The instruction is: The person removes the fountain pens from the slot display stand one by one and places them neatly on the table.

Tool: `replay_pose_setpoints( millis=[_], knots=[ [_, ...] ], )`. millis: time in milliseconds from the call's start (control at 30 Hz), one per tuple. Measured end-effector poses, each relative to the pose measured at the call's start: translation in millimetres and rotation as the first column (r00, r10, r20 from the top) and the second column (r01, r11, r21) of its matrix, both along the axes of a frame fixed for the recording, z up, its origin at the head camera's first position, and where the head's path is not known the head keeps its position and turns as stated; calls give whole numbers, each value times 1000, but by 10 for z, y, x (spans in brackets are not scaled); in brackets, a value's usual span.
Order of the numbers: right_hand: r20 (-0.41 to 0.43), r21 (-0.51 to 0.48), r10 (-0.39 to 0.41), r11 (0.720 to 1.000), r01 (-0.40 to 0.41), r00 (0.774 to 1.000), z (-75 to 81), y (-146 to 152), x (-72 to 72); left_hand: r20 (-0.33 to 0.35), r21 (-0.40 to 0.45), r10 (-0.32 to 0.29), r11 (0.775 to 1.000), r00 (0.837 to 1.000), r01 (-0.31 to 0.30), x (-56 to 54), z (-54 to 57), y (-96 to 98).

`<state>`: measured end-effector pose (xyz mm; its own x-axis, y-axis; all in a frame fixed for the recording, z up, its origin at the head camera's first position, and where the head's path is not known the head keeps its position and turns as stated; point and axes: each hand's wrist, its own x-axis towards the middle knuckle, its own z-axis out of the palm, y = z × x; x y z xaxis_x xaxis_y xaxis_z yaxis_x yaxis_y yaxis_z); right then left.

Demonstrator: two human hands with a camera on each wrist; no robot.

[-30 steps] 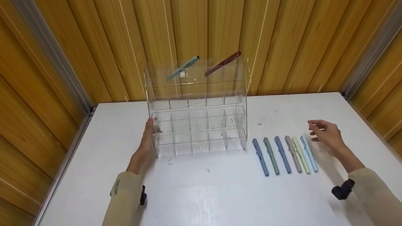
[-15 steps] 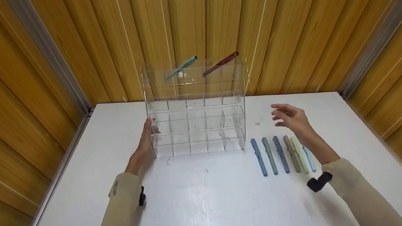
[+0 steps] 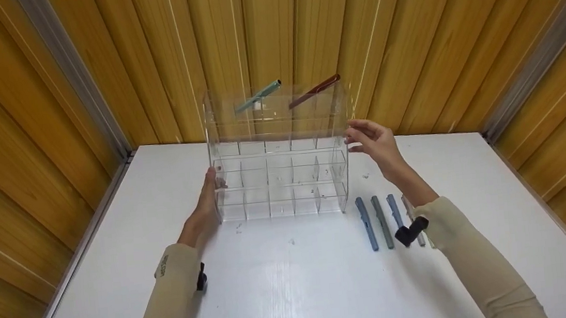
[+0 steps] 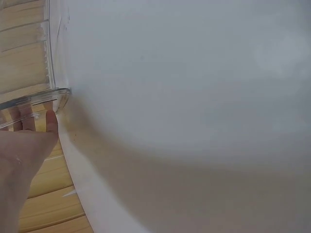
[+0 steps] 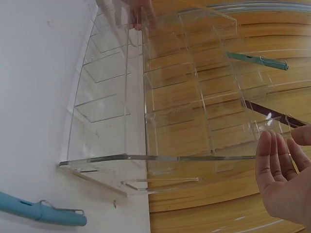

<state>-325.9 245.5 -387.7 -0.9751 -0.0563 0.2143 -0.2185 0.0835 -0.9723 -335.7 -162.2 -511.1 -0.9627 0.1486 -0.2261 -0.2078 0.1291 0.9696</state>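
A clear acrylic pen rack (image 3: 281, 193) with tiers of small compartments stands on the white table. My left hand (image 3: 203, 200) rests against its left side; in the left wrist view its fingers show partly through the clear panel. My right hand (image 3: 378, 147) is at the rack's upper right side, fingers loosely bent and holding nothing. A teal pen (image 3: 259, 96) and a dark red pen (image 3: 315, 91) lean in the top tier. Right of the rack lie several pens, including a blue pen (image 3: 366, 223) and a green pen (image 3: 382, 222); my right forearm hides some.
The white table (image 3: 275, 295) runs back to a ribbed wood-look wall (image 3: 271, 35). Black camera mounts sit at both wrists. In the right wrist view a blue pen (image 5: 43, 213) lies close to the rack's base.
My right hand has moved left and away from me, from beside the row of pens to the rack's right side. My left hand stays at the rack's left side.
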Motion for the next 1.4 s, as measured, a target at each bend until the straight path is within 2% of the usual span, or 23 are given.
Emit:
replay_pose_setpoints(
  millis=[167, 367, 467, 667, 867, 1000, 1200, 1400],
  knots=[
    [-54, -2, 3, 1000, -4, 999, 118, -108, -128, -1, 27, 2, 1000, 1000, -2, 0, -8, 53],
    [-92, 30, -14, 999, 17, 996, 228, -74, -258, -58, -54, -3, 999, 998, 0, -40, -25, 126],
    [-113, 7, -47, 999, 48, 992, 277, -46, -321, -58, -76, -11, 997, 998, 7, -61, -16, 149],
    [-111, -109, -99, 990, 87, 989, 323, -135, -440, -22, -14, -10, 1000, 1000, 10, -55, -7, 85],
    [-122, -150, -59, 988, 40, 991, 385, -280, -542, -23, 23, -18, 1000, 1000, 18, -71, -8, 52],
    [-102, -147, -25, 989, 10, 994, 415, -331, -608, -39, 9, -8, 1000, 999, 9, -64, -12, 57],
    [-70, -135, 4, 991, -13, 998, 415, -356, -654, -79, -25, 8, 1000, 997, -10, -7, -56, 56],
    [-96, -90, 29, 995, -38, 995, 424, -408, -653, -65, -28, 1, 1000, 998, -3, 64, -72, 59]
  ],
)
